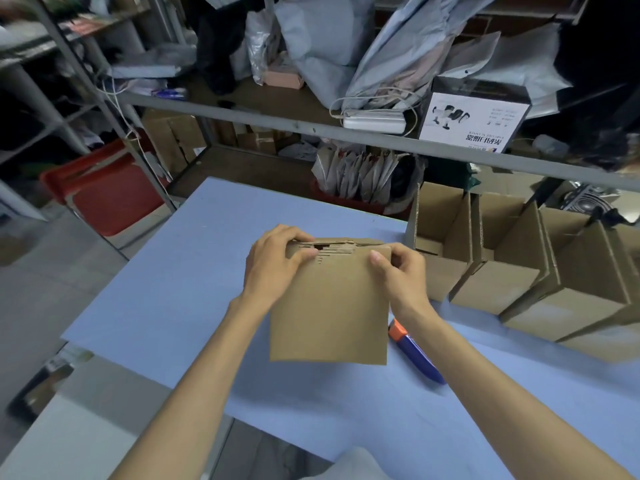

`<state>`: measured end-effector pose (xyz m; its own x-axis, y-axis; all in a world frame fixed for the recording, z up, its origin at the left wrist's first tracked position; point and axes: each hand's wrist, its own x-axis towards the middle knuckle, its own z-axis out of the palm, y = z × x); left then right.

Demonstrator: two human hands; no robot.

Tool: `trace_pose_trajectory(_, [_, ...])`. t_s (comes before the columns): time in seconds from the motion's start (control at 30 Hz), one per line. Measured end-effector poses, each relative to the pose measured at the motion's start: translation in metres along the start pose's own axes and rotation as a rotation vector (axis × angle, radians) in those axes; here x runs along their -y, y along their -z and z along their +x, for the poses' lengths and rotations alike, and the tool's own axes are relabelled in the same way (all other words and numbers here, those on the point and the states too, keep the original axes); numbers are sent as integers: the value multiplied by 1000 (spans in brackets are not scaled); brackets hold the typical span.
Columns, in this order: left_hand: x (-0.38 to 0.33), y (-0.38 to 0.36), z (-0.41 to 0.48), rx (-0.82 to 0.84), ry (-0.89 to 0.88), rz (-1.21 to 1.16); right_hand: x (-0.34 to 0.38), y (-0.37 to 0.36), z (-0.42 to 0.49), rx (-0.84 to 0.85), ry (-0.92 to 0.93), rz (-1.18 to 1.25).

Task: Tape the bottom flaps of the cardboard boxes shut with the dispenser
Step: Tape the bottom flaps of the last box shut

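A flat brown cardboard box [329,306] is held up over the blue table [173,289], its far edge showing several layered flap ends. My left hand [273,268] grips the box's far left corner, thumb on the near face. My right hand [401,271] pinches the far right corner. On the table by my right wrist lies a blue tool with an orange end [414,351], partly hidden by my forearm; I cannot tell whether it is the tape dispenser.
Several open cardboard boxes [502,258] stand in a row along the table's right side. A grey metal shelf rail [277,121] crosses behind the table, loaded with bags and a white carton [471,121]. A red crate [104,192] sits on the floor at left.
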<state>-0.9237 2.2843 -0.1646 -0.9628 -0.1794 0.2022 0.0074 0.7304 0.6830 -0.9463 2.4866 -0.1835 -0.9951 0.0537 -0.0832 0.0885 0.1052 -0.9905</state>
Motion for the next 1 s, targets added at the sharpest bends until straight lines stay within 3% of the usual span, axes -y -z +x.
trace_pose_trajectory(0.13, [4,-14,-3,22,32,-74,-14,1,-10,-61,-76,-27])
trace_pose_trajectory(0.2, [3,-22,-3,23,1,-45,-20,1,-15,-147,-74,-201])
trace_pose_trajectory(0.27, [2,-28,1,53,-30,-30,-23,6,-17,-238,95,-477])
trace_pose_trajectory(0.3, [2,-30,3,84,-50,-22,-22,8,-17,-190,218,-549])
trace_pose_trajectory(0.37, [-1,-31,11,193,-113,8,-19,9,-17,74,325,-546])
trace_pose_trajectory(0.43, [-5,-34,20,339,-176,56,-21,7,-19,239,300,-683])
trace_pose_trajectory(0.57, [-12,-59,29,509,-235,84,-39,5,-28,92,117,-597])
trace_pose_trajectory(0.7, [-3,-94,21,583,-88,63,-70,6,-38,-9,-28,-591])
trace_pose_trajectory(0.83, [8,-123,8,685,-45,61,-97,6,-44,17,-173,-579])
trace_pose_trajectory(1.0, [17,-140,2,627,4,36,-104,-2,-32,-66,-234,-550])
